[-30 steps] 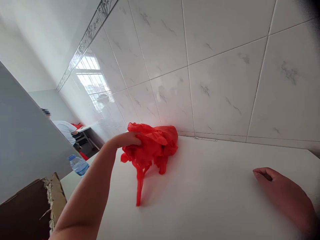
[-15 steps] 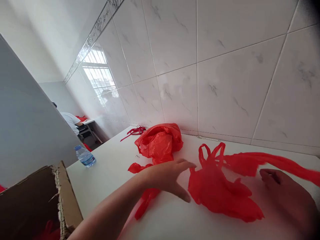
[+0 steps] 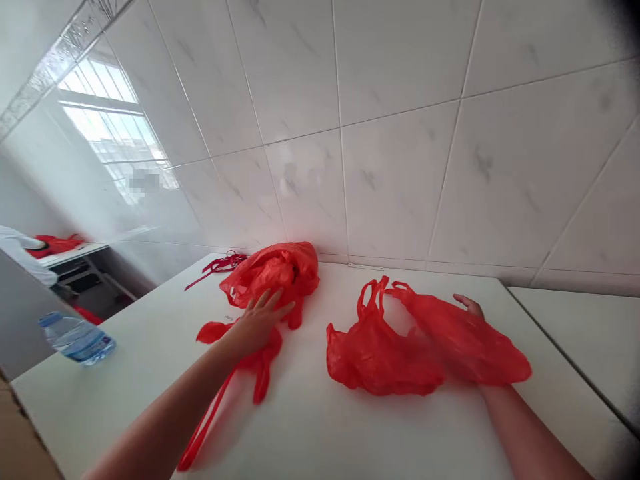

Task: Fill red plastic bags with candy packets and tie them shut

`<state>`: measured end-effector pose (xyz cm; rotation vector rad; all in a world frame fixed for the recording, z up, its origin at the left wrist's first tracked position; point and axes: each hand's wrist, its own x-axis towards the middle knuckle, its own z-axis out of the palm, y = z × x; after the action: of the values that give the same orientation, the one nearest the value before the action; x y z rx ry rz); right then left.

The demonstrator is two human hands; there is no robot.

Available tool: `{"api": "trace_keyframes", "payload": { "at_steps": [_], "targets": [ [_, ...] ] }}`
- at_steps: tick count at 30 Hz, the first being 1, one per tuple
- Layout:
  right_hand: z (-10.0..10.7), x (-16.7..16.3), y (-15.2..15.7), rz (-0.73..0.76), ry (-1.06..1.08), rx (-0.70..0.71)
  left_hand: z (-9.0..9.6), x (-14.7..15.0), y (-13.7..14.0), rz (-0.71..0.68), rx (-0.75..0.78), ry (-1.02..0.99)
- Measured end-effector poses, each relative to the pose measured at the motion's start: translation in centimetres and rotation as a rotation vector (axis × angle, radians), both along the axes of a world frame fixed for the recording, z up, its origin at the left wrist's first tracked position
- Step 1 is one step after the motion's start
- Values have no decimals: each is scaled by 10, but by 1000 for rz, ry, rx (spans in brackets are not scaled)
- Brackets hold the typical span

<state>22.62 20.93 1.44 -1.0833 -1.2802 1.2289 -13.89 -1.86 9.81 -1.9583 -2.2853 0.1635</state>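
Two bare hands are at work over one white table, with three main lots of red plastic bag on it: a crumpled heap on the left and two bags on the right. How many bags make up the heap cannot be counted.

The left hand reaches over the near side of the red heap, its fingers spread apart. The bulk of the heap lies just beyond the fingertips, against the far wall; loose red strips trail out to the left and near side of the hand. Whether the fingertips press on the plastic cannot be told.

The right hand is mostly hidden by the right-hand bag, which lies across it. Only some fingertips show past the bag's far edge, so whether they grip or pinch anything cannot be told. Just left of that bag is the middle bag, two loop handles standing up at its far side.

One small bundle of dark red straps lies left of the heap, near the wall. One water bottle is at the table's left side, and one cardboard box shows at the near left corner. At the far left, one person's white sleeve reaches toward more red material on another table.
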Motion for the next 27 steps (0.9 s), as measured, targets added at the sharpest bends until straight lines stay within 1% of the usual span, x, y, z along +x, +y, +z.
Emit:
{"api": "trace_keyframes", "payload": {
  "at_steps": [2, 5, 7, 9, 10, 12, 13, 14, 15, 17, 18, 19, 20, 21, 23, 24, 25, 27],
  "targets": [
    [6, 3, -9, 80, 33, -22, 2, -13, 16, -31, 131, 17],
    [17, 8, -20, 205, 66, -62, 20, -23, 29, -13, 224, -12],
    [23, 9, -23, 222, 87, -85, 34, -17, 32, -6, 264, -39],
    [27, 10, -24, 220, 124, -120, 43, 2, 31, -24, 320, -61],
    [29, 11, -24, 228, 142, -151, 44, 18, 29, -35, 356, -71],
    [32, 15, -23, 271, 165, -222, 43, 57, 24, -79, 434, -103],
    [33, 17, -23, 317, 174, -261, 41, 80, 21, -140, 460, -134],
    [35, 21, -23, 372, 177, -295, 37, 103, 18, -289, 507, -209],
    [37, 25, -23, 437, 175, -317, 32, 124, 15, -439, 498, -267],
    [41, 33, -25, 575, 130, -340, 20, 157, 15, -697, 366, -316],
    [43, 35, -26, 623, 75, -339, 13, 167, 17, -766, 309, -317],
    [46, 36, -28, 648, 2, -322, 5, 172, 22, -784, 273, -313],
    [49, 36, -29, 661, -78, -288, -3, 172, 30, -757, 256, -307],
    [51, 34, -31, 671, -157, -243, -10, 168, 38, -694, 263, -299],
    [53, 24, -34, 681, -296, -130, -21, 152, 57, -514, 317, -282],
    [53, 18, -35, 659, -369, -65, -25, 144, 66, -433, 354, -273],
    [50, 11, -36, 610, -447, -1, -27, 137, 72, -374, 389, -265],
    [41, -1, -35, 453, -582, 92, -27, 128, 76, -317, 468, -250]
  ]
}}
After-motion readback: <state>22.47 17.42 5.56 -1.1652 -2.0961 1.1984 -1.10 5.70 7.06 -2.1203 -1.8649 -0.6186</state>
